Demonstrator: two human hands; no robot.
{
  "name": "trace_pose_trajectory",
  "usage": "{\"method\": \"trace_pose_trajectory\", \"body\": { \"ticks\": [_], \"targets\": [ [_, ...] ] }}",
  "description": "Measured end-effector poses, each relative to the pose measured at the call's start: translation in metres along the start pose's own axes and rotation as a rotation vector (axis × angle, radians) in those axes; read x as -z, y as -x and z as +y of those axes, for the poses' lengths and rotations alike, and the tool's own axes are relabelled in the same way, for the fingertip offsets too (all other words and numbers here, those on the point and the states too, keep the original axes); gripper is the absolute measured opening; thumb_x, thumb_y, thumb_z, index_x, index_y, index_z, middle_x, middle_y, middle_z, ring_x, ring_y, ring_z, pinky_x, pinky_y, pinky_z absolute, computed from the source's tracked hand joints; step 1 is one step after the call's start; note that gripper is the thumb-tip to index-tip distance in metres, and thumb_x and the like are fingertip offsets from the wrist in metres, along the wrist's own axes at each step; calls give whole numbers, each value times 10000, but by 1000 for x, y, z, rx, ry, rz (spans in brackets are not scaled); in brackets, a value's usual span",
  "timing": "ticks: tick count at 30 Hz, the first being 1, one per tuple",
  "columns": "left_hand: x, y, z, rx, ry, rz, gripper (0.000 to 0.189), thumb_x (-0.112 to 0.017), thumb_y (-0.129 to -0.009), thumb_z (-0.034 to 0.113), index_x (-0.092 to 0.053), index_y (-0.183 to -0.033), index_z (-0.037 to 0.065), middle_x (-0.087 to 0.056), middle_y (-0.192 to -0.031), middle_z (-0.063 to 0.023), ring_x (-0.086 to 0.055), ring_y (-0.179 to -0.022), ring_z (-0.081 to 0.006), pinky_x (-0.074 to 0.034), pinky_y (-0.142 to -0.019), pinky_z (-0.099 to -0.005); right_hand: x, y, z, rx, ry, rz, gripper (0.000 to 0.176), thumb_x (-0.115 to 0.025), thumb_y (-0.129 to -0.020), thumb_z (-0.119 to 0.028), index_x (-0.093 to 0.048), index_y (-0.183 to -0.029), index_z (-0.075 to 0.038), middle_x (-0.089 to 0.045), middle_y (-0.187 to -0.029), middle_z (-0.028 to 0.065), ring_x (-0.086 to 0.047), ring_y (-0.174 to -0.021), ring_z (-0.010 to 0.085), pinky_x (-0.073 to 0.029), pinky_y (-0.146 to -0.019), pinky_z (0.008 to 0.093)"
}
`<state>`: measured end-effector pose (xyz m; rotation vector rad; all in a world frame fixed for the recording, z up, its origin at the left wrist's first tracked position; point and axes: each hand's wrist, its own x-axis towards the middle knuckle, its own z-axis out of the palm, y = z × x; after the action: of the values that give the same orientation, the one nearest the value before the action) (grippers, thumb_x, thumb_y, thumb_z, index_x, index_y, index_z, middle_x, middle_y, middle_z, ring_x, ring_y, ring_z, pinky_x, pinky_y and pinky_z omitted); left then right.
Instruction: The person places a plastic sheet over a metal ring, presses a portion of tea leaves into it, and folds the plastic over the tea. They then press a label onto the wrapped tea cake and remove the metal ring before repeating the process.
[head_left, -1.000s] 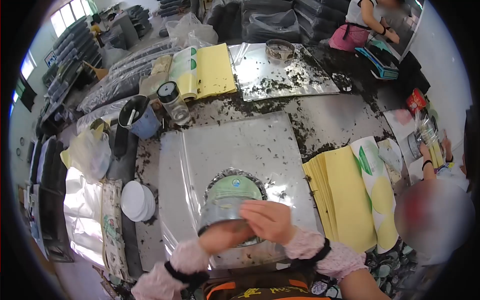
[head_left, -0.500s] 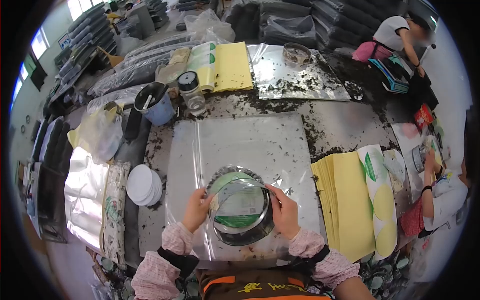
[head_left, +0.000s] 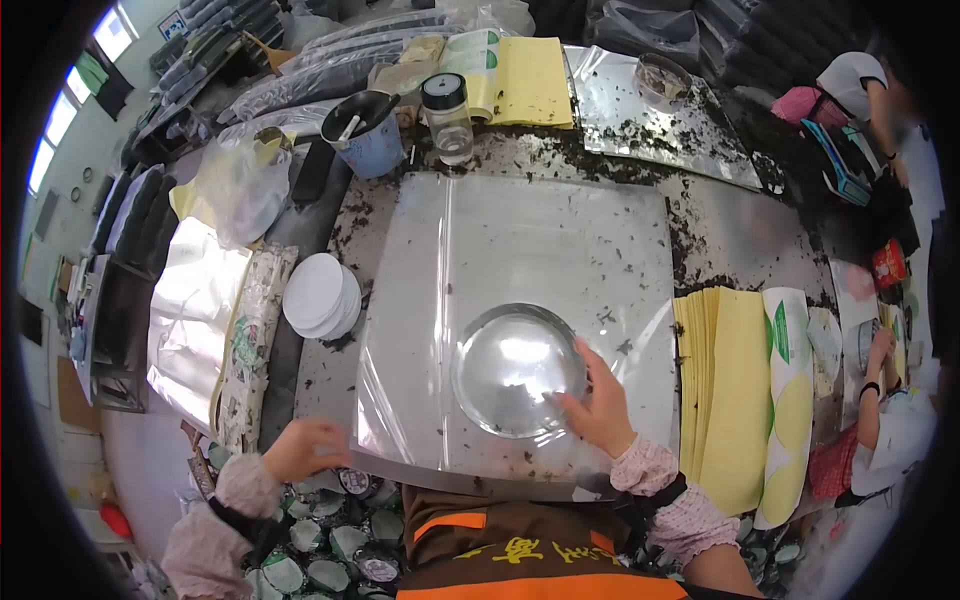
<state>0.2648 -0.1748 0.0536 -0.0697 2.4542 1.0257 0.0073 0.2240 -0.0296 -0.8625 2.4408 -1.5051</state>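
A shiny, round, clear plastic container (head_left: 515, 370) sits on the clear plastic sheet (head_left: 540, 240) at the middle of the worktable. My right hand (head_left: 600, 400) grips its right side, with the thumb at the near edge and the fingers along the far right rim. Off the table's front left corner, my left hand (head_left: 305, 450) hangs apart from the container. Its fingers point right and are blurred. Below it lie several round packs with green labels (head_left: 330, 540). Whether that hand touches one cannot be made out.
White discs (head_left: 322, 295) are stacked at left, beside silvery film (head_left: 200, 320). Yellow sheets (head_left: 725, 390) and a label strip (head_left: 785, 400) lie at right. Behind stand a blue cup (head_left: 370, 145) and a black-lidded jar (head_left: 448, 120). Dark flakes litter the table. Two people work at far right.
The green-labelled round pack that was between both hands has left the sheet. My left hand has moved left and down past the table edge. My right hand now holds the container's side. The view has shifted.
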Motion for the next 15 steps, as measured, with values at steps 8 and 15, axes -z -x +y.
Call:
{"method": "trace_pose_trajectory", "body": {
  "ticks": [8, 15],
  "targets": [
    [-22, -105, -7, -402, -188, 79, 110, -809, -794, 217, -735, -822, 140, -663, -922, 8, -595, -981, -244, -472, -851, -386, -7, 36, -21, 134, 130, -185, 420, -924, -684, -338, -632, -848, -85, -220, -1593, 324, -315, -1448, 501, -353, -1148, 522],
    [-6, -93, 51, -623, -470, 256, 138, -802, -772, 201, -727, -868, 137, -662, -885, -16, -617, -899, -235, -487, -799, -375, -27, 25, -22, 106, 160, -160, 427, -941, -644, -271, -604, -833, -88, -232, -1575, 345, -489, -1302, 482, -489, -1017, 477]
  ]
}}
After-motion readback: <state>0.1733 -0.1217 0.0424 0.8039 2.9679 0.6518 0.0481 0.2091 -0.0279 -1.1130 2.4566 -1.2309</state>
